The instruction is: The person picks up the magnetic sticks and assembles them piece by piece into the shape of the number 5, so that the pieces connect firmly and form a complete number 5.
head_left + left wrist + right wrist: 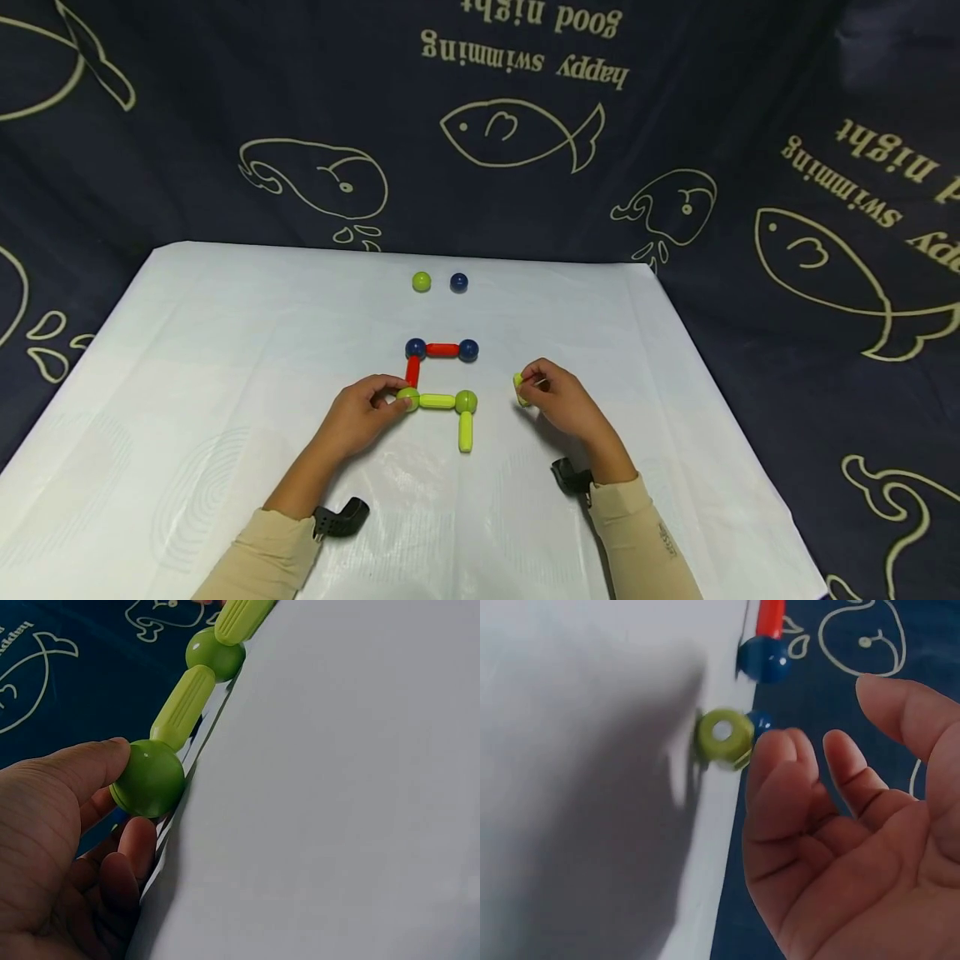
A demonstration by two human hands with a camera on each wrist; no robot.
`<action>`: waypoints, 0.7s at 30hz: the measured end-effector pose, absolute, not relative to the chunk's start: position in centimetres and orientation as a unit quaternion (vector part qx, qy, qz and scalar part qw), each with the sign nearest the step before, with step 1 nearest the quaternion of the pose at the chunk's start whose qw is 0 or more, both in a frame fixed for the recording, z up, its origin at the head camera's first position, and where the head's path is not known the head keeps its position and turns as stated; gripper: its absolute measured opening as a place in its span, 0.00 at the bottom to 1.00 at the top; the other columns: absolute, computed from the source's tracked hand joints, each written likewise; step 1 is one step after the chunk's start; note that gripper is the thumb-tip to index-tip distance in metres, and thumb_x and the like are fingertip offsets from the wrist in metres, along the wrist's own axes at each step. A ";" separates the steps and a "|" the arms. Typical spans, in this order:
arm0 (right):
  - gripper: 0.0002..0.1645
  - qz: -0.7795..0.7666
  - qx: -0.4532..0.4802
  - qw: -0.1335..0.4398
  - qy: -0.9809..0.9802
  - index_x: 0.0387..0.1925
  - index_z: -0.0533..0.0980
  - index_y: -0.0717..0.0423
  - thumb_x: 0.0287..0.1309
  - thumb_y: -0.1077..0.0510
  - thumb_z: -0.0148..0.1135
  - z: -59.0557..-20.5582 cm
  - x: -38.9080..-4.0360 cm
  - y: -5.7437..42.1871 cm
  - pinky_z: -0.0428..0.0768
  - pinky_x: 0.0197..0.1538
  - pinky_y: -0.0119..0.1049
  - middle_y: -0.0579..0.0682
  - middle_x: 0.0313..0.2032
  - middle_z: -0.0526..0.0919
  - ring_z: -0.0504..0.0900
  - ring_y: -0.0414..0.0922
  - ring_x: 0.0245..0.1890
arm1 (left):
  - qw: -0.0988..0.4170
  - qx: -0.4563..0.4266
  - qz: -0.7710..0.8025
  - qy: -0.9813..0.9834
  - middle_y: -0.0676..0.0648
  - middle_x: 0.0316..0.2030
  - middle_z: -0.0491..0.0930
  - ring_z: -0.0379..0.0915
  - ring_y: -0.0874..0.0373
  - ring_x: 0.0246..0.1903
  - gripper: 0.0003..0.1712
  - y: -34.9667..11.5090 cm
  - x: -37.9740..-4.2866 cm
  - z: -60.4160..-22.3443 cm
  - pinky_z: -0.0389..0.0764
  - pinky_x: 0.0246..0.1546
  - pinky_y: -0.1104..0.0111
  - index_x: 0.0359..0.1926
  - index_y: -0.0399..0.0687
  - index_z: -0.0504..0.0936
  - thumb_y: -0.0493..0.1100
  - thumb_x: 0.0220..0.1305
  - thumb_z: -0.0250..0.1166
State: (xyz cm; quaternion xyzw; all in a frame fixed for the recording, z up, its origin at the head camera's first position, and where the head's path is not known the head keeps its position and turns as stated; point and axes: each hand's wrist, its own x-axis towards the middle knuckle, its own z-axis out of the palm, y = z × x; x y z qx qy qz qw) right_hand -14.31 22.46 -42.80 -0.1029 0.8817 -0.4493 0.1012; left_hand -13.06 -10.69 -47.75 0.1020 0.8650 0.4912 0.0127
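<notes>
One green ball [152, 781] — left hand [362, 418] pinching it — touches a yellow-green stick [437, 402].

The head view looks forward and down from above the left hand [360, 417] and right hand [567, 404], far enough back to take in the worktop [187, 350] around them and the cloth [525, 208] beyond. The left wrist view, close in and steeply tilted, looks past its hand; both show the ball [152, 781] it holds. The right wrist view, equally near, faces its palm, sharing with the head view the stick [721, 733] just beside that hand.
</notes>
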 end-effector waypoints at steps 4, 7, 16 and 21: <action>0.13 -0.446 -0.091 0.100 0.885 0.49 0.73 0.59 0.69 0.56 0.60 -43.3 -14.6 22.7 0.78 0.34 0.41 0.53 0.42 0.79 0.79 0.49 0.38 | 0.015 0.099 0.491 0.866 0.53 0.31 0.79 0.70 0.57 0.28 0.15 -10.7 -13.1 -47.7 0.71 0.29 0.64 0.49 0.51 0.85 0.47 0.63 0.70; 0.14 -0.444 -0.085 0.100 0.886 0.49 0.74 0.59 0.68 0.56 0.61 -43.6 -14.8 22.9 0.77 0.34 0.40 0.53 0.42 0.79 0.78 0.48 0.38 | 0.019 0.099 0.492 0.865 0.53 0.31 0.78 0.70 0.57 0.28 0.14 -10.8 -13.1 -47.6 0.72 0.30 0.64 0.49 0.51 0.85 0.47 0.63 0.70; 0.14 -0.407 -0.089 0.094 0.904 0.49 0.75 0.59 0.66 0.56 0.63 -42.4 -17.4 21.8 0.77 0.37 0.39 0.53 0.43 0.80 0.80 0.48 0.40 | 0.011 0.108 0.488 0.866 0.54 0.29 0.76 0.70 0.57 0.28 0.14 -10.7 -13.3 -47.7 0.71 0.30 0.64 0.48 0.51 0.85 0.47 0.63 0.70; 0.17 -0.381 -0.108 0.098 0.913 0.52 0.75 0.61 0.67 0.56 0.62 -41.0 -20.8 20.4 0.78 0.43 0.43 0.54 0.46 0.80 0.81 0.49 0.42 | 0.007 0.105 0.491 0.865 0.54 0.29 0.76 0.69 0.57 0.28 0.13 -10.7 -13.2 -47.9 0.71 0.29 0.64 0.48 0.51 0.85 0.47 0.63 0.71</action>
